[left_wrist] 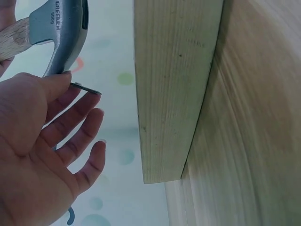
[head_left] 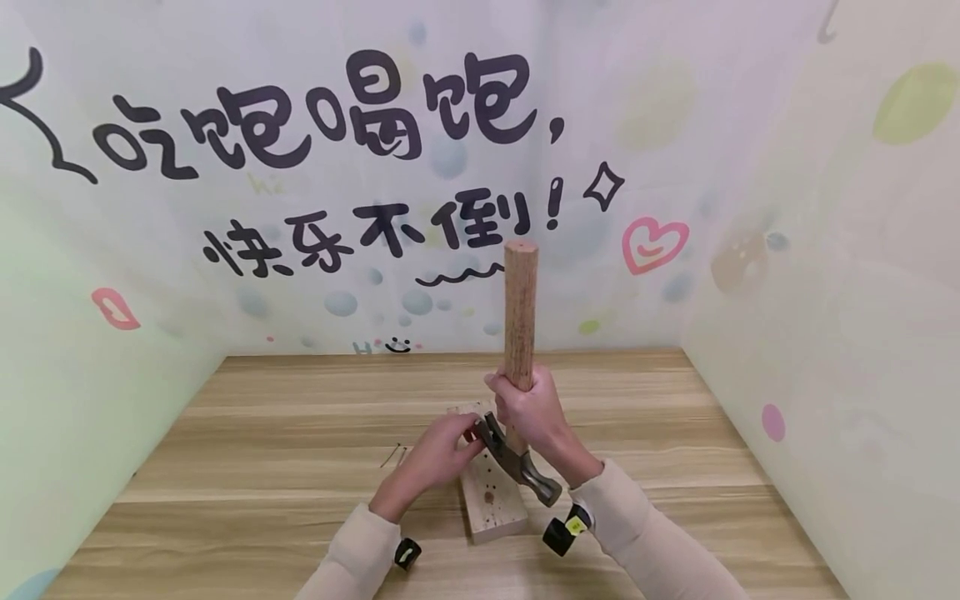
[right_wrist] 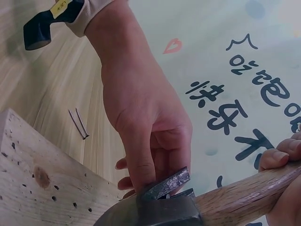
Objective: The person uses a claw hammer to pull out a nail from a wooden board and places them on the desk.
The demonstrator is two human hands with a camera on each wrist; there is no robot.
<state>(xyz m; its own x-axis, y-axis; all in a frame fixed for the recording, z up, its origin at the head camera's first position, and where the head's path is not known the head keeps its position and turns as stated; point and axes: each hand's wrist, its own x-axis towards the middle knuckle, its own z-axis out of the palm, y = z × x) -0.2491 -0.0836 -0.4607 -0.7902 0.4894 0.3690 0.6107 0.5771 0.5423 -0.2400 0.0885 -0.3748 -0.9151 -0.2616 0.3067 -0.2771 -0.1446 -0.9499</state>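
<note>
My right hand (head_left: 538, 414) grips a claw hammer (head_left: 521, 321) by its wooden handle, low down near the head. The handle points up, and the steel head hangs over a wooden block (head_left: 495, 505) with its claw turned left. Thumb and fingertips of my left hand (head_left: 433, 454) meet right at the claw. In the left wrist view that hand pinches a thin nail (left_wrist: 86, 88), its other fingers spread loosely. Part of the nail is hidden by the thumb and claw. Small dark holes and a brown knot mark the block's top face.
Two loose nails (right_wrist: 79, 125) lie on the wood-grain table (head_left: 285, 433), left of the block. A patterned wall (head_left: 465, 317) with black lettering stands behind the table. Pale side walls (head_left: 825, 333) close in the left and right edges.
</note>
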